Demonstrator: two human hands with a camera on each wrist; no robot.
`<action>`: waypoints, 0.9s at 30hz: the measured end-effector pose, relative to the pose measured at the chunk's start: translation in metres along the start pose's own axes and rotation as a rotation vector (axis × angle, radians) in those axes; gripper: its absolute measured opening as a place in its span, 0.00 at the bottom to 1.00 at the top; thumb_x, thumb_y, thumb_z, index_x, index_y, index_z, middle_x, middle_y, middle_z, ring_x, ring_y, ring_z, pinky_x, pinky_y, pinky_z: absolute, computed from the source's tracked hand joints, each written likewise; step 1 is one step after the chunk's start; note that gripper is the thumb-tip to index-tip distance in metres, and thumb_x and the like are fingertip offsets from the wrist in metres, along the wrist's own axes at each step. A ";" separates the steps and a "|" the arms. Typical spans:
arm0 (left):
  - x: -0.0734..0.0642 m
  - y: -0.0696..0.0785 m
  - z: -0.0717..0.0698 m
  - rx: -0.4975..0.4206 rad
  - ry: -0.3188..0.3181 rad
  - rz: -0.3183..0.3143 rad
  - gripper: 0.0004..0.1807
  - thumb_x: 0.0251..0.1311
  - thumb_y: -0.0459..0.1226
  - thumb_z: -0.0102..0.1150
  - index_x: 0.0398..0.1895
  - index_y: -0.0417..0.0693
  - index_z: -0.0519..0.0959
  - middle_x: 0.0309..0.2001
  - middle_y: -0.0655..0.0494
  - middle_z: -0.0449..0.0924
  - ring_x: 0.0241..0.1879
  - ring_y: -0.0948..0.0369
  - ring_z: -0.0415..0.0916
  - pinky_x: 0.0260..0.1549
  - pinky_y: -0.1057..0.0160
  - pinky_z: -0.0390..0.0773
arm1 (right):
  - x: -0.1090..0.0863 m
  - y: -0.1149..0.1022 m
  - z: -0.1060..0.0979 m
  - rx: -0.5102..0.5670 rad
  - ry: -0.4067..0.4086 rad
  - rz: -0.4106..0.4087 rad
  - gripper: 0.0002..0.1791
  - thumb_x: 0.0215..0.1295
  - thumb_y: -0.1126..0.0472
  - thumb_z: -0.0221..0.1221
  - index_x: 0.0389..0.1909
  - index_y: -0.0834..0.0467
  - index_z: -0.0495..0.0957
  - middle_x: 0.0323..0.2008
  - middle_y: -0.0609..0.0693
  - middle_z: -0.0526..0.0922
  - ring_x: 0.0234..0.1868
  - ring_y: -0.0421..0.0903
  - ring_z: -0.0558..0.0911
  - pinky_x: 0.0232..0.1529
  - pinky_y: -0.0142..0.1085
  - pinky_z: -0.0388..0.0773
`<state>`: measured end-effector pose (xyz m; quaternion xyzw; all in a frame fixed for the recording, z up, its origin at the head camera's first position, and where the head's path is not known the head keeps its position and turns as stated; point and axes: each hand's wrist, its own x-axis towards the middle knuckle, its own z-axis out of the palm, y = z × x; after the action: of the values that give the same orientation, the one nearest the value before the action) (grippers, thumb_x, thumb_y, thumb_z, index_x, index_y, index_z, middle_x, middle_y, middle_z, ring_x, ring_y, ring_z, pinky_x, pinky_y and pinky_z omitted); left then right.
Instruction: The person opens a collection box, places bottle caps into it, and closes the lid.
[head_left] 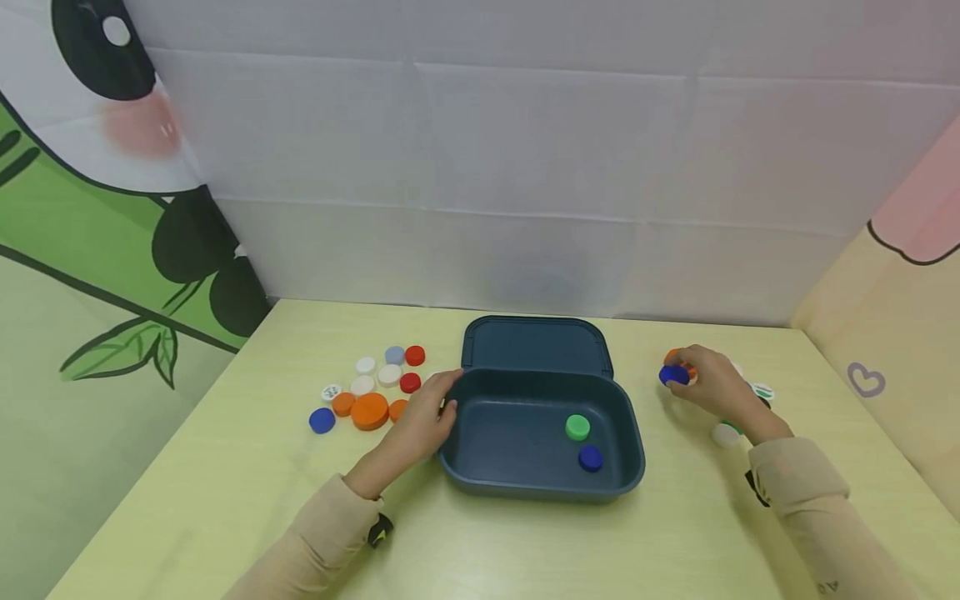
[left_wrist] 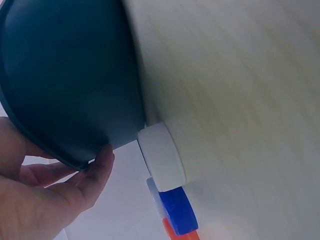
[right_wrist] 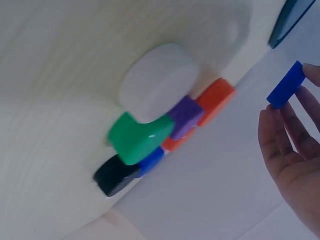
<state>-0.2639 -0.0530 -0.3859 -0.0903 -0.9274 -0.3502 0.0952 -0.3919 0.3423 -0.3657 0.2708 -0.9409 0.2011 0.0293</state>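
In the head view a dark blue-green plastic box (head_left: 510, 433) stands in the middle of the table, with a green bottle cap (head_left: 577, 427) and a blue cap (head_left: 590, 458) on its floor. My left hand (head_left: 427, 417) grips the box's left rim, thumb on the inside and fingers outside, as the left wrist view also shows at the box wall (left_wrist: 75, 75). Over the right-hand pile, my right hand (head_left: 712, 383) pinches another blue bottle cap (head_left: 673, 376) between thumb and fingertips. The right wrist view shows this blue cap (right_wrist: 286, 86) raised off the table.
The box's lid (head_left: 536, 346) lies behind it. Left of the box are scattered caps, among them a large orange cap (head_left: 370, 412) and a red cap (head_left: 410, 382). In the right pile sit a white cap (right_wrist: 160, 82), a green cap (right_wrist: 140, 137) and a black cap (right_wrist: 116, 175).
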 end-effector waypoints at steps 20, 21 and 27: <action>0.000 -0.001 0.001 0.014 0.000 0.000 0.24 0.60 0.28 0.49 0.61 0.35 0.65 0.58 0.41 0.70 0.57 0.49 0.69 0.54 0.51 0.72 | 0.002 -0.099 0.002 -0.014 0.060 -0.234 0.15 0.51 0.64 0.64 0.41 0.60 0.78 0.41 0.54 0.79 0.40 0.49 0.78 0.41 0.43 0.80; 0.000 -0.001 0.001 0.013 0.000 -0.001 0.24 0.60 0.28 0.49 0.61 0.35 0.65 0.58 0.41 0.70 0.57 0.49 0.69 0.54 0.51 0.72 | 0.001 -0.104 0.003 -0.017 0.054 -0.241 0.15 0.51 0.63 0.64 0.41 0.60 0.78 0.41 0.53 0.79 0.39 0.48 0.78 0.40 0.42 0.80; 0.000 0.000 0.000 0.012 0.001 -0.001 0.24 0.60 0.28 0.49 0.61 0.36 0.65 0.58 0.41 0.69 0.57 0.49 0.69 0.54 0.51 0.72 | -0.003 -0.126 0.017 0.005 -0.032 -0.277 0.16 0.52 0.60 0.65 0.42 0.57 0.77 0.42 0.51 0.78 0.42 0.47 0.78 0.43 0.40 0.81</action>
<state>-0.2639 -0.0529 -0.3862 -0.0890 -0.9295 -0.3449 0.0960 -0.3227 0.2399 -0.3357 0.4013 -0.8944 0.1930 0.0411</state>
